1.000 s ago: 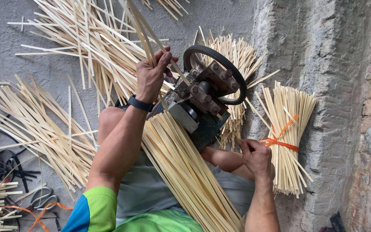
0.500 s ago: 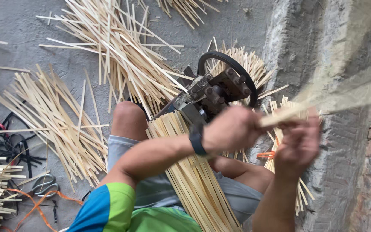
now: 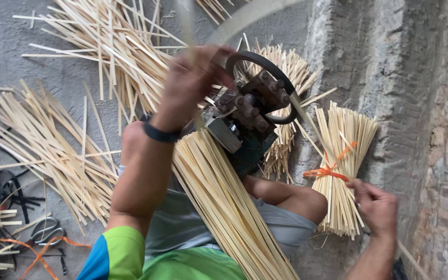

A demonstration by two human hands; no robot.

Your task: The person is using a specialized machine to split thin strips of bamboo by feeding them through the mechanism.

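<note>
Our left hand [image 3: 193, 78], blurred in motion, was raised in front of the machine with its fingers curled around what looked like one thin bamboo strip [image 3: 245, 15] sweeping up toward the top edge; we could not tell how tightly. One black wristband [image 3: 160, 135] circled that wrist. Our right hand [image 3: 377, 207] hung low beside the wall, fingers loosely bent, touching the foot of one tied bundle of strips [image 3: 340, 171]; whether it gripped anything we could not tell. One orange cord [image 3: 330, 168] bound that bundle. Between our hands stood one small dark metal machine [image 3: 247, 119] with one black wheel [image 3: 260, 85]. One long sheaf of strips [image 3: 224, 202] lay across our lap, its end against the machine. Loose strips lay in two heaps on the concrete floor [image 3: 22, 72], upper [image 3: 110, 46] and left [image 3: 42, 150]. One pair of scissors [image 3: 45, 231] lay at lower left.
</note>
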